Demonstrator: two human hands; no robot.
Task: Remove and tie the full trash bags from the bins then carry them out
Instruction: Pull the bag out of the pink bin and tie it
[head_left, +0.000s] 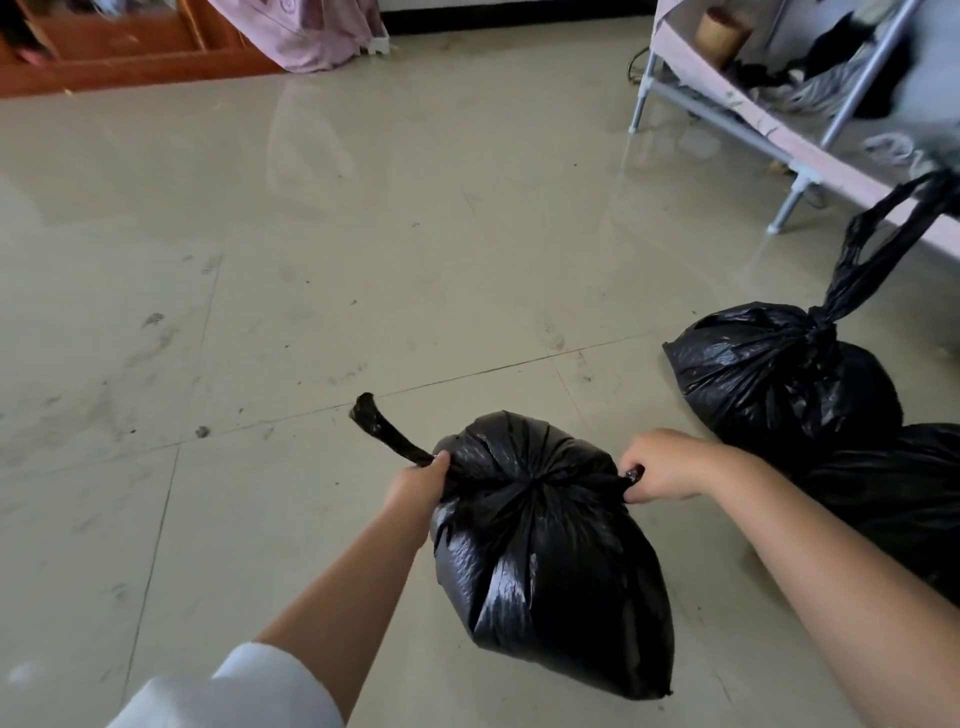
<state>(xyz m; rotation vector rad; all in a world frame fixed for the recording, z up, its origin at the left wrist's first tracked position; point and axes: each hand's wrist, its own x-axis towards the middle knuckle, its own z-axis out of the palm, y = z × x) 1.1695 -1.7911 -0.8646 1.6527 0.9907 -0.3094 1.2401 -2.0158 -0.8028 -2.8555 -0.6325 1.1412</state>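
— Item: bag (545, 545), black, full, between the hands, above the floor (260, 260).
— Grip: left hand (418, 486) fisted on one twisted tail; right hand (662, 467) pinching the other.
— Handling: soft, slippery film; probably light. Best held just below the knot.
— Nearby: tied bag (779, 379) beyond right hand.

Pale tiled floor (322, 249) filled most of frame, scuffed w/ dark specks. On it: black tied bag (779, 379) at right, another black bag (904, 499) touching it at lower right, metal rack legs (789, 200) upper right, pink cloth (311, 36) top centre.
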